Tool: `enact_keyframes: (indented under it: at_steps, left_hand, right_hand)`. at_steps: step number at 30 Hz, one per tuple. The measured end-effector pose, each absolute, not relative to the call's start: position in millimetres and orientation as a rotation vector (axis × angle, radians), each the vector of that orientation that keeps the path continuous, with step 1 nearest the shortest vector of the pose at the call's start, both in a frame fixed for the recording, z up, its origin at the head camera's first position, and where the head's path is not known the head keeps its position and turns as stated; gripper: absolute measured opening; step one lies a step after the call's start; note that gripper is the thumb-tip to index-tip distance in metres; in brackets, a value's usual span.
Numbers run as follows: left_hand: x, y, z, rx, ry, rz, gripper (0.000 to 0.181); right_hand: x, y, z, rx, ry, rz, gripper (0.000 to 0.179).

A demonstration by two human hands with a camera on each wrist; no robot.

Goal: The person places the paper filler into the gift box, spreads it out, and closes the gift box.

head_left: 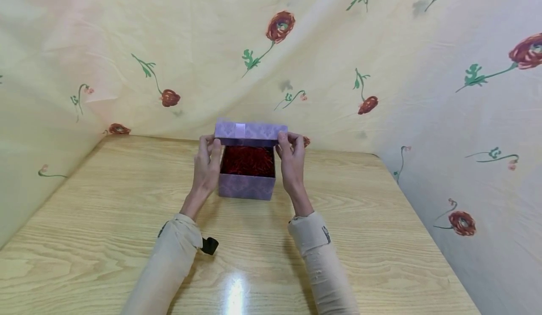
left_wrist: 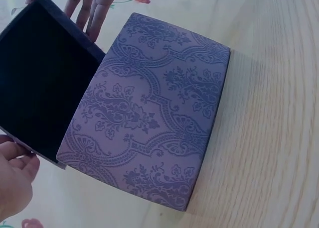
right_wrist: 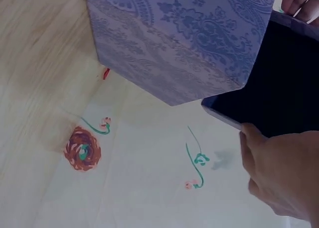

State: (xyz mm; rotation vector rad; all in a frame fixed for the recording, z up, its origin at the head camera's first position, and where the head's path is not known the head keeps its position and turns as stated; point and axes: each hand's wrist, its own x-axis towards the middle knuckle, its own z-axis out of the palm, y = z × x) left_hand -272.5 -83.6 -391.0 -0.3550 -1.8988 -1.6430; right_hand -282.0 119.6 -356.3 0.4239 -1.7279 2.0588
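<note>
A purple patterned gift box [head_left: 247,186] stands on the table, its top uncovered, with dark red shredded filler [head_left: 248,160] inside. Above its back edge the matching lid [head_left: 262,131] is held tilted, a pale ribbon tab [head_left: 240,130] on its front side. My left hand [head_left: 206,166] grips the lid's left end, and my right hand [head_left: 292,162] pinches the right end with the thumb in front. In the left wrist view the lid's dark inside [left_wrist: 40,78] shows behind the box wall [left_wrist: 149,108]. The right wrist view has the right hand [right_wrist: 284,168] at the lid's rim.
The wooden table [head_left: 139,202] carries the box near its back edge. A floral cloth [head_left: 211,60] hangs behind and along both sides. Beside the left sleeve a small black piece [head_left: 209,246] sticks out above the table.
</note>
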Motion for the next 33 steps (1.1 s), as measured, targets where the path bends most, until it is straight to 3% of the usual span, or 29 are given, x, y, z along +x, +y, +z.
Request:
enact_keyframes:
  at_steps: [4, 7, 9, 16, 33]
  left_hand:
    - [-273, -84, -389, -0.323, -1.926, -1.679, 0.096]
    - [-273, -85, -387, -0.331, -1.957, -1.702, 0.103]
    - [-272, -87, -387, -0.35, -1.979, -1.71, 0.1]
    - [-271, -99, -391, -0.475, -2.044, -1.73, 0.063]
    - [-270, -125, -408, -0.645, -2.473, -1.519, 0.081]
  right_hand:
    - [-282, 122, -359, 0.46, -1.755, 1.999, 0.033]
    - [-282, 126, -360, 0.51, -1.786, 1.934, 0.031]
    - [-282, 129, -362, 0.559, -1.797, 1.905, 0.03]
    - [-282, 140, -369, 0.749, -1.841, 1.866, 0.034]
    - [-270, 160, -389, 0.81, -2.242, 1.635, 0.055]
